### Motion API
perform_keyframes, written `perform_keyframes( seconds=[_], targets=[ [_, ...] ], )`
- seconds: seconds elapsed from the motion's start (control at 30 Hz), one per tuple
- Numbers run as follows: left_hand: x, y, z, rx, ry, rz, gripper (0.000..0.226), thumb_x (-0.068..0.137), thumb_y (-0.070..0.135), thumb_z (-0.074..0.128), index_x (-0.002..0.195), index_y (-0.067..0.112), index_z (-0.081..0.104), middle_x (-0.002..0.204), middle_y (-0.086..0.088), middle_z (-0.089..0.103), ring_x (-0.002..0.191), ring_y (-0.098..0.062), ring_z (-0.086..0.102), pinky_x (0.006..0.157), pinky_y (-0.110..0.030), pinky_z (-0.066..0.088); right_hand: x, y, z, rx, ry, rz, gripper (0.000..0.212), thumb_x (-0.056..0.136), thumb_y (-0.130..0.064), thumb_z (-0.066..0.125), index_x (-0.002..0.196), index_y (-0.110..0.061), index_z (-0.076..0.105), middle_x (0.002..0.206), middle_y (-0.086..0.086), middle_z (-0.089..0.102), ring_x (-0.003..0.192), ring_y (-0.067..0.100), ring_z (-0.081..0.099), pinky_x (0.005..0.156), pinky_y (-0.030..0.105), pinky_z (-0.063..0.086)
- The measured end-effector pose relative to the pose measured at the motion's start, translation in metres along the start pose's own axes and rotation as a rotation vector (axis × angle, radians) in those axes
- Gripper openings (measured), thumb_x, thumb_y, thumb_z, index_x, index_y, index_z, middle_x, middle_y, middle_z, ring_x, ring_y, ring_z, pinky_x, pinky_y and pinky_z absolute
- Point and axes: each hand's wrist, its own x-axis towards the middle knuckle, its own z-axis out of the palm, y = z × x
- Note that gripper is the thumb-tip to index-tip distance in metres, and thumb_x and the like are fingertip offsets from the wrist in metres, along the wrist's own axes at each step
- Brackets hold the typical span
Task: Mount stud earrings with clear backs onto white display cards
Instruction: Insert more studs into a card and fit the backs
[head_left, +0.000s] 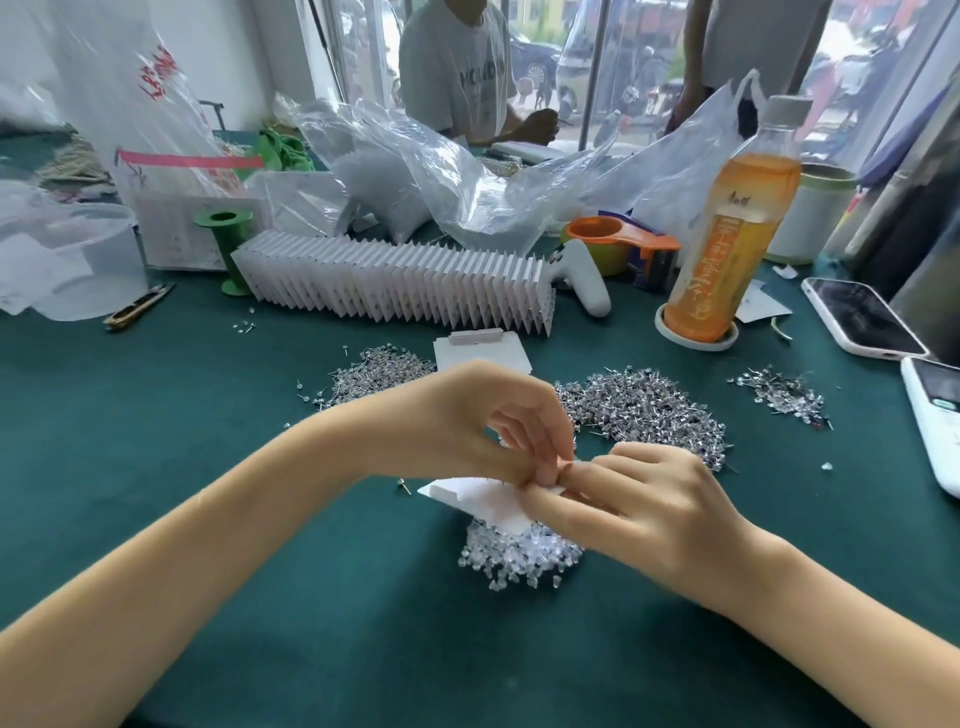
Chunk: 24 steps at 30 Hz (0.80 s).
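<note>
Both hands meet above the dark green cloth-covered surface (156, 415), working one white paper display card (485, 501). The left hand (467, 421) comes from above with fingers (540, 457) curled, pinching at the card's upper edge. The right hand (649, 499) holds the card from the right, its fingers curled round the edge; fingertips of both hands touch. Whether a stud sits between them cannot be told: blurred and hidden.

Directly below the fingers, partly under the card: heap of clear plastic earring backs (519, 556). Just beyond the fingers: large pile of silver stud earrings (649, 410). Beyond the left hand: second stud pile (374, 374). Well to the right: smaller stud scatter (779, 392). One loose stud (402, 486) lies just left of the card.

Farther beyond the fingers: a flat stack of blank white cards (483, 353), then a long leaning row of filled white cards (395, 280). Far right: orange drink bottle (727, 234) standing on a white coaster, two phones (862, 317) at the surface edge. Far left: small thread snips (137, 309), green plastic spool (228, 249).
</note>
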Motion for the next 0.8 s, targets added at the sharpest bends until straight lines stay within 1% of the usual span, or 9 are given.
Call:
perform_keyframes(
  seconds=[0.07,0.17,0.23,0.3,0.43,0.5,0.6,0.73,0.8],
  targets=[
    [-0.004,-0.001,-0.011,-0.059,0.116,0.021,0.017,0.089,0.017,0.062,0.102,0.008,0.068,0.096,-0.004,0.072,0.091,-0.012,0.068,0.084,-0.021,0.05,0.002,0.006,0.0,0.124,0.052,0.132,0.012,0.089,-0.007,0.064,0.092,-0.009,0.075,0.076,0.0,0.072,0.057,0.015,0.063,0.047,0.028,0.048],
    [-0.012,-0.011,-0.029,-0.04,0.293,-0.038,0.035,0.089,0.038,0.049,0.1,0.012,0.07,0.095,0.0,0.073,0.091,-0.012,0.068,0.084,-0.022,0.052,0.003,0.015,-0.001,0.354,0.105,0.479,0.011,0.087,-0.02,0.07,0.095,-0.012,0.073,0.074,-0.005,0.072,0.051,0.005,0.052,0.047,0.029,0.048],
    [-0.019,-0.021,-0.035,-0.015,0.328,-0.091,0.037,0.087,0.042,0.049,0.096,0.013,0.071,0.082,0.006,0.07,0.073,-0.01,0.063,0.069,-0.021,0.05,0.003,0.021,-0.001,0.597,0.075,0.755,0.012,0.085,-0.029,0.068,0.096,-0.024,0.068,0.073,-0.007,0.071,0.046,0.01,0.045,0.045,0.03,0.044],
    [-0.024,-0.029,-0.034,0.03,0.342,-0.134,0.03,0.084,0.043,0.056,0.092,0.019,0.072,0.074,0.015,0.066,0.064,-0.002,0.055,0.061,-0.018,0.043,0.005,0.028,0.0,0.804,0.04,0.949,0.015,0.081,-0.035,0.065,0.095,-0.03,0.066,0.075,-0.002,0.071,0.045,0.01,0.045,0.045,0.021,0.041],
    [-0.02,-0.037,-0.03,0.11,0.396,-0.169,0.007,0.084,0.034,0.067,0.083,0.029,0.072,0.075,0.019,0.07,0.068,0.004,0.061,0.066,-0.012,0.044,0.009,0.043,0.004,0.913,-0.026,1.037,0.012,0.085,-0.022,0.067,0.095,-0.029,0.067,0.078,-0.001,0.074,0.044,0.01,0.047,0.046,0.016,0.041],
    [-0.014,-0.037,-0.032,0.18,0.425,-0.195,0.009,0.084,0.032,0.068,0.076,0.03,0.071,0.066,0.018,0.067,0.058,0.002,0.055,0.059,-0.015,0.042,0.011,0.052,0.007,0.977,-0.058,1.058,0.014,0.086,-0.02,0.067,0.095,-0.03,0.068,0.079,0.002,0.075,0.045,0.013,0.048,0.047,0.018,0.043],
    [-0.003,-0.035,-0.037,0.217,0.411,-0.222,0.019,0.086,0.035,0.065,0.074,0.024,0.072,0.065,0.01,0.069,0.051,-0.011,0.053,0.052,-0.028,0.042,0.016,0.07,0.009,1.028,-0.113,1.07,0.015,0.08,-0.031,0.069,0.095,-0.032,0.068,0.079,0.005,0.074,0.046,0.015,0.05,0.049,0.021,0.046],
    [0.024,-0.03,-0.042,0.175,0.443,-0.233,0.018,0.088,0.032,0.065,0.072,0.027,0.072,0.062,0.013,0.069,0.045,-0.005,0.055,0.043,-0.021,0.043,0.02,0.109,0.017,0.902,-0.191,1.105,0.015,0.086,-0.031,0.066,0.101,-0.029,0.067,0.084,-0.003,0.074,0.049,0.013,0.055,0.049,0.02,0.047],
    [0.043,-0.029,-0.044,0.167,0.475,-0.247,0.017,0.088,0.027,0.065,0.079,0.016,0.075,0.064,0.008,0.07,0.058,-0.013,0.066,0.056,-0.026,0.055,0.024,0.132,0.025,0.77,-0.254,1.118,0.014,0.091,-0.027,0.063,0.104,-0.03,0.064,0.092,-0.005,0.072,0.051,0.006,0.056,0.051,0.018,0.049]
  ],
)
